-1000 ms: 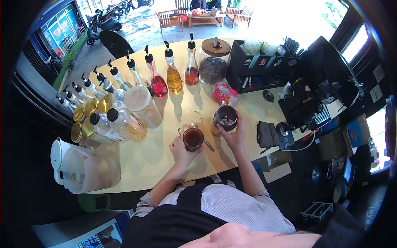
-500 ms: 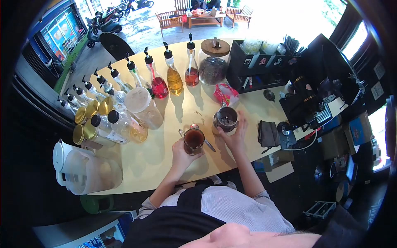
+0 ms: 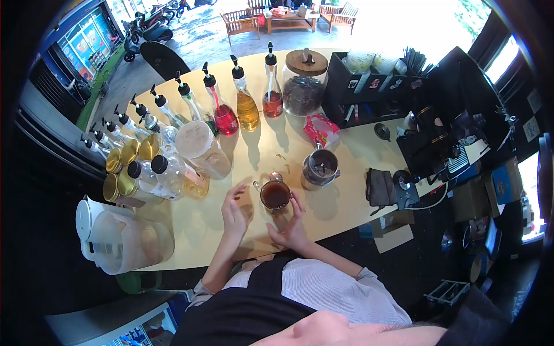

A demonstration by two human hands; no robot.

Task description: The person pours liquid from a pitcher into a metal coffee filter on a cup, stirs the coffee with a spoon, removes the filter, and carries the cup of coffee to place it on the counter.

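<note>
A glass mug [image 3: 276, 195] of dark brown liquid stands on the table in front of me, its handle toward the upper left. My left hand [image 3: 233, 212] is to the left of the mug, apart from it, with fingers loosely spread. On the other side, my right hand [image 3: 293, 226] curves open around the mug's lower right. Its fingertips are close to the glass; whether they touch it I cannot tell. A metal pitcher [image 3: 320, 169] with dark contents stands to the right of the mug, out of both hands. The spoon that lay by the mug is hidden now.
Pump bottles of coloured syrup [image 3: 247, 109] line the back left. Beside them are a lidded tub [image 3: 202, 150], gold-lidded jars [image 3: 119, 187] and a large plastic jug [image 3: 124, 242]. A wooden-lidded jar [image 3: 304, 89], pink packet [image 3: 322, 130], black organiser [image 3: 369, 86] and dark cloth [image 3: 380, 188] stand right.
My right hand has let go of the metal pitcher and moved left to the mug's side. My left hand has released the mug and shifted left, its fingers opening.
</note>
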